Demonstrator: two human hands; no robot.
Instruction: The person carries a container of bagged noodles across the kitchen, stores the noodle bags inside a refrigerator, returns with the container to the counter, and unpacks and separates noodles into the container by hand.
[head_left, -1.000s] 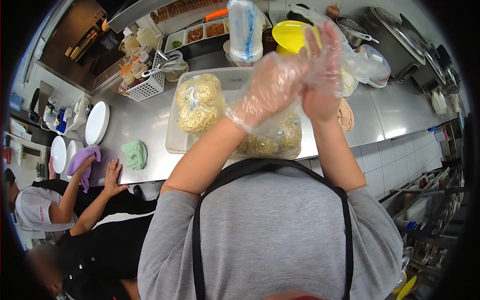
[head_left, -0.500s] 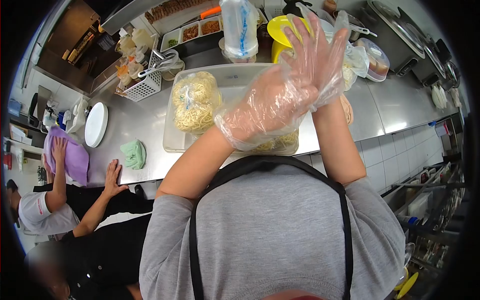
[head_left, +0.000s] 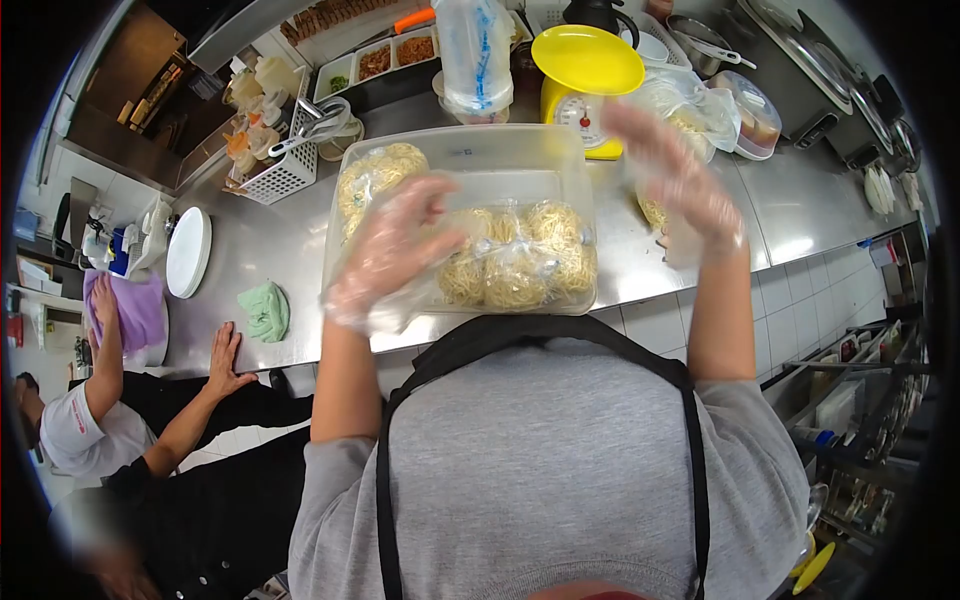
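Note:
Both hands wear clear plastic gloves. My left hand (head_left: 395, 245) hovers over the left part of a clear plastic tub (head_left: 470, 138), thumb and fingers apart, with nothing seen between them. Beneath and beyond it, a bag of noodles (head_left: 372, 180) lies in the tub, partly covered. Several more bagged noodle portions (head_left: 515, 265) fill the near right of the tub. To the right of the tub, my right hand (head_left: 685, 180) is raised with fingers stretched out, a little blurred and seemingly holding nothing. Some noodles (head_left: 653, 210) show on the counter beside it, mostly hidden behind the hand.
A yellow kitchen scale (head_left: 588, 62) stands behind the tub, near a clear plastic bag roll (head_left: 477, 60). A knotted plastic bag (head_left: 690, 105) and a lidded box (head_left: 750, 115) lie right. Left are a bottle basket (head_left: 285, 180), green cloth (head_left: 265, 312), white plates (head_left: 189, 252) and two people.
My hands were together at the right hand's glove, above the tub's right side. They have separated: the left moved left over the tub, the right moved right and down.

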